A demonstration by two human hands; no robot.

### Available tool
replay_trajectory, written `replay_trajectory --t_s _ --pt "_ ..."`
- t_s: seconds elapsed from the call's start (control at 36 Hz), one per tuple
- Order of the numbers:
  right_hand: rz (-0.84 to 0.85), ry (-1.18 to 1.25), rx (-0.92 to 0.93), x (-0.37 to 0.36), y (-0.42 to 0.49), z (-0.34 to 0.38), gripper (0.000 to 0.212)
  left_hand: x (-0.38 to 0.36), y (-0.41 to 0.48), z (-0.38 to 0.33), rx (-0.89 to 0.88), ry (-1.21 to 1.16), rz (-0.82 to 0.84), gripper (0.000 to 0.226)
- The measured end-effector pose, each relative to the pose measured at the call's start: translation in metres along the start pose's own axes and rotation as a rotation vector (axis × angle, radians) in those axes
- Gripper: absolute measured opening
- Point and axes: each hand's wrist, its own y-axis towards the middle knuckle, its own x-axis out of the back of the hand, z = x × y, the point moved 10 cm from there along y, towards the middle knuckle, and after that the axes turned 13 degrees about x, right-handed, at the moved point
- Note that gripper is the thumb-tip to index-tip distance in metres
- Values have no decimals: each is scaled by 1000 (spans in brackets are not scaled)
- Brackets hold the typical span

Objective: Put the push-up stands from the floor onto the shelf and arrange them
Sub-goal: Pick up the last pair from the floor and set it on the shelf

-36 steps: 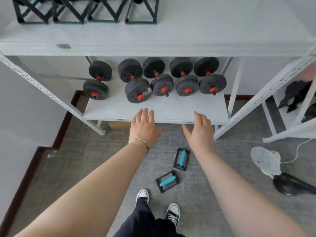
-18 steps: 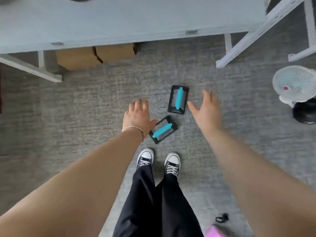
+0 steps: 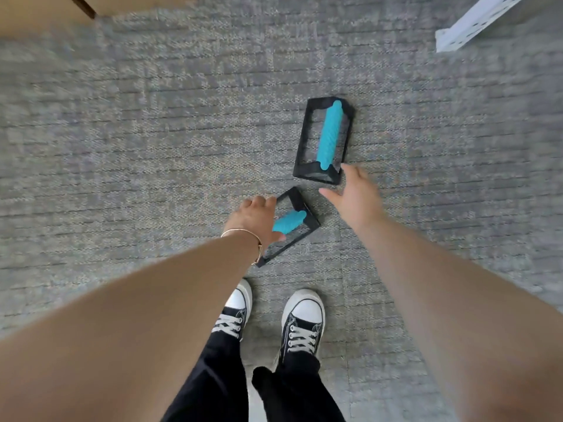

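On the grey carpet (image 3: 128,141), just ahead of two black-and-white sneakers (image 3: 301,324), lay two push-up stands, each a black frame with a teal handle. The near stand (image 3: 297,222) sat at a slant right in front of the shoes; the far stand (image 3: 327,138) lay a little beyond it and to the right, its handle running nearly straight away from the person. The two were close but apart.

Both bare arms reached down and forward from the bottom corners. The left hand (image 3: 256,219), with a thin bracelet (image 3: 243,234) at the wrist, was over the near stand's left end, back of the hand up, fingers curled down toward the teal handle and thumb below it. Its grip was partly closed around the handle, but I could not tell whether it had actually clamped.

The right hand (image 3: 355,196) hovered between the stands, open, fingers spread and pointing at the far stand's near right corner. One fingertip was at or just beside the frame; motion blur hid whether it touched. It held nothing.

A cardboard box (image 3: 61,7) and a white shelf leg (image 3: 469,25) showed at the top edge.
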Motion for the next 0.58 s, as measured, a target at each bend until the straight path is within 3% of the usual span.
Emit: replay_trajectory --t_s 0.17,0.28,0.42,0.58 --pt "-30 167 -81 -32 36 -16 69 -35 35 2 72 -142 103 74" --pt "-77 273 -142 -44 50 -27 49 -52 45 3 76 -218 112 47" --pt "-61 408 -151 -52 51 -36 47 -52 44 9 93 -368 119 31" --pt "-28 378 -111 -36 35 -24 33 -38 32 21 140 -419 115 28"
